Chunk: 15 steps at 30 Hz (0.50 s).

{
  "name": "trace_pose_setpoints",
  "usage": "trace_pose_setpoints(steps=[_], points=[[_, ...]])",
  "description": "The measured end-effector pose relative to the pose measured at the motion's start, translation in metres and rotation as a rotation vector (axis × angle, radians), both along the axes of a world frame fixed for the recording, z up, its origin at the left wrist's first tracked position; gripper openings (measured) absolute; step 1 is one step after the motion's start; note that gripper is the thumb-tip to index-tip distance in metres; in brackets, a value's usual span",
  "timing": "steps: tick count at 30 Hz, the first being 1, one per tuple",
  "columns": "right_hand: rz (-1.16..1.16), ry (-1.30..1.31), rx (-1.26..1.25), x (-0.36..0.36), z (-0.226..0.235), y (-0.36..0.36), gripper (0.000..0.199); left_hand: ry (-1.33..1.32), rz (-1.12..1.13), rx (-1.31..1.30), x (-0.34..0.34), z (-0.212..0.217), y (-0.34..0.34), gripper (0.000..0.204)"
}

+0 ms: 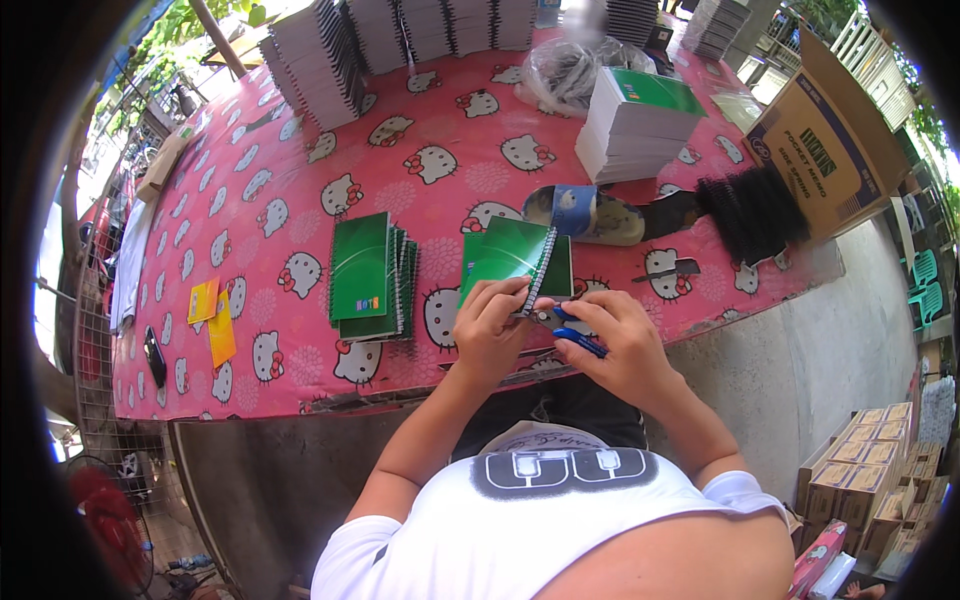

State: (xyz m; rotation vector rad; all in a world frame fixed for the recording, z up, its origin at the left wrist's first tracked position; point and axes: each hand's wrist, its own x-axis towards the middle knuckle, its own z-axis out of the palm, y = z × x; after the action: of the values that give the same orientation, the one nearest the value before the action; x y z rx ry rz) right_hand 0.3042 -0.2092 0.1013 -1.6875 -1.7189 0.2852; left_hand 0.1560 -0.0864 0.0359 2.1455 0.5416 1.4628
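Note:
My left hand is closed on a green spiral notebook, tilted up off the table with its coil on the right side. In my right hand is a pair of pliers with blue handles, their jaws at the lower end of the notebook's wire coil. Whether the jaws are closed on the wire I cannot tell. Beneath and beside this notebook lie more green covers, partly hidden by it. To the left is a stack of green spiral notebooks, coils facing right.
A tall stack of unbound pages with green covers stands at back right. Near it lie a slipper, black wire coils and an open cardboard box. Rows of bound notebooks line the back; a phone lies far left.

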Motion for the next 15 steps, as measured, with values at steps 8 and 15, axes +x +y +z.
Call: trace_pose_setpoints(steps=[8, 15], points=[[0.08, 1.053, -0.459, 0.013, -0.021, 0.01, 0.039, 0.005, -0.052, 0.226, -0.011, 0.021, 0.022, 0.032], [-0.366, -0.412, -0.023, 0.098, -0.078, -0.013, 0.041, -0.141, 0.327, 0.359, -0.09, 0.117, 0.053, 0.012]])
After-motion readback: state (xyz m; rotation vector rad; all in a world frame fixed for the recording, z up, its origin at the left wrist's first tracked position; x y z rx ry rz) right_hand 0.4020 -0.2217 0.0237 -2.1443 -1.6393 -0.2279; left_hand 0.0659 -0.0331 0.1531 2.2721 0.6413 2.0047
